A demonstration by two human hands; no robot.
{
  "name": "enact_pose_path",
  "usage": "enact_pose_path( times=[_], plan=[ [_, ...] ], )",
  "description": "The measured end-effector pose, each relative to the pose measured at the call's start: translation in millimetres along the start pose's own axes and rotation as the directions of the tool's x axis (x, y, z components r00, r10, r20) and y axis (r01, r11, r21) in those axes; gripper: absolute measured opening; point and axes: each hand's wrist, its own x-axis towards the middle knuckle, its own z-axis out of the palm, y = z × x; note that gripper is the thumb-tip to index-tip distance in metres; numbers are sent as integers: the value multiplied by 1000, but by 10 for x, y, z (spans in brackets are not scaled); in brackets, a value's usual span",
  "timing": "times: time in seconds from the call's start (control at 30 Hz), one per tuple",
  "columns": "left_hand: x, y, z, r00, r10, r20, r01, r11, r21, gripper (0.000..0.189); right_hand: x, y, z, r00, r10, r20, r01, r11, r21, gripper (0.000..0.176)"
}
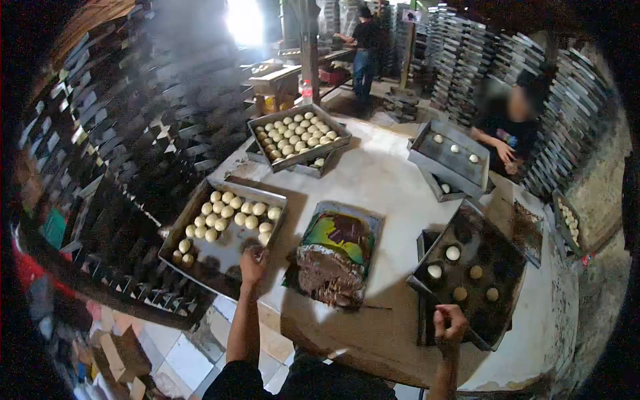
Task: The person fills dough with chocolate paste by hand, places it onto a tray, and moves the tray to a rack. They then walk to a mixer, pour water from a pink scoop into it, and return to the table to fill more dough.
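Observation:
At the right corner of the left metal tray [175,235], my left hand [253,267] is closed with fingers drawn together; anything inside is hidden. Pale round dough balls [227,212] fill the far part of that tray. My right hand [451,325] is curled closed at the near edge of the right dark tray [503,267], and I cannot make out what it holds, if anything. A few dough balls [453,253] lie spread in it, some browner. Between the trays sits a brown crumbly mass [330,273] in an opened green and yellow wrapper [340,233].
A full tray [257,127] of dough balls rests on another at the table's back. Stacked trays [457,150] stand back right, near a seated person [510,133]. Another person [364,57] stands farther off. Tall tray stacks [460,53] line the walls. A cardboard box [123,357] lies below left.

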Motion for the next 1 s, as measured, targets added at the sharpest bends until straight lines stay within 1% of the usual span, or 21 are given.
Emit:
enact_pose_path(
  times=[0.03, 0.13, 0.17, 0.2, 0.23, 0.3, 0.4, 0.47, 0.53, 0.57, 0.63, 0.67, 0.7, 0.73, 0.77, 0.8, 0.83, 0.87, 0.9, 0.97, 1.0],
  plan=[
    [-87, -26, -62, 1000, -18, -20, 19, 1000, 7, 25, -43, 68, -44, 999, 28, -45, -32, 995, -90, 24],
    [-298, -158, -332, 988, -128, -83, 134, 989, 68, 24, -255, 213, 20, 980, 146, -132, -158, 984, -84, 23],
    [-246, -255, -370, 981, -189, -29, 192, 967, 165, 25, -275, 69, 58, 982, 175, -76, -179, 982, -65, 22],
    [-150, -154, -519, 989, -146, 36, 136, 971, 199, 25, -202, -168, 126, 978, 209, -23, -210, 976, -48, 21],
    [-77, -284, -502, 994, -103, -48, 107, 991, 87, 26, -162, -351, 254, 970, 243, 15, -242, 970, -30, 20],
    [218, -348, -542, 995, -85, 46, 83, 995, 52, 30, -159, -450, 496, 976, 214, 29, -212, 976, -50, 20],
    [633, -303, -537, 956, -112, 271, 65, 982, 176, 38, 0, -740, 854, 987, 148, 63, -145, 988, -59, 19],
    [765, -558, -262, 953, -58, 297, -40, 948, 315, 43, 93, -880, 1095, 993, 77, 87, -77, 997, -11, 18],
    [929, -632, 55, 925, 13, 380, -134, 947, 291, 48, 274, -1147, 1276, 987, -43, 153, 26, 993, 113, 18],
    [955, -670, 173, 891, 43, 452, -155, 965, 213, 52, 328, -1242, 1330, 978, -102, 183, 70, 982, 175, 17],
    [887, -799, 313, 894, 32, 447, -202, 919, 338, 57, 381, -1281, 1404, 972, -133, 195, 102, 981, 163, 17],
    [829, -870, 279, 915, 141, 378, -230, 952, 203, 55, 426, -1286, 1447, 965, -158, 208, 124, 978, 165, 16],
    [812, -896, 218, 927, 235, 291, -265, 962, 66, 53, 452, -1277, 1472, 977, -125, 173, 88, 974, 209, 16],
    [761, -710, 47, 961, 155, 229, -149, 988, -45, 46, 445, -1249, 1482, 985, -90, 145, 50, 965, 258, 16],
    [666, -327, -216, 982, 62, 181, -33, 987, -159, 39, 425, -1210, 1496, 991, -53, 123, 12, 951, 310, 16],
    [569, 52, -400, 992, 21, 121, 20, 943, -332, 36, 398, -1146, 1498, 988, -32, 148, -18, 946, 325, 20],
    [434, 399, -471, 997, -35, 71, 66, 864, -499, 35, 377, -1047, 1481, 984, -13, 179, -49, 941, 336, 24],
    [258, 632, -388, 981, -139, 137, 194, 750, -632, 39, 368, -964, 1471, 976, 3, 216, -80, 936, 344, 30],
    [60, 877, -280, 947, -232, 220, 317, 599, -735, 43, 381, -927, 1522, 978, -22, 206, -63, 915, 398, 34],
    [-272, 1666, -251, 944, -85, 319, 312, 545, -778, 35, 407, -960, 1661, 980, -61, 187, -41, 866, 498, 42],
    [-502, 1750, -73, 897, -75, 435, 406, 530, -745, 33, 408, -1069, 1646, 974, -32, 224, -94, 844, 528, 44]
  ],
)
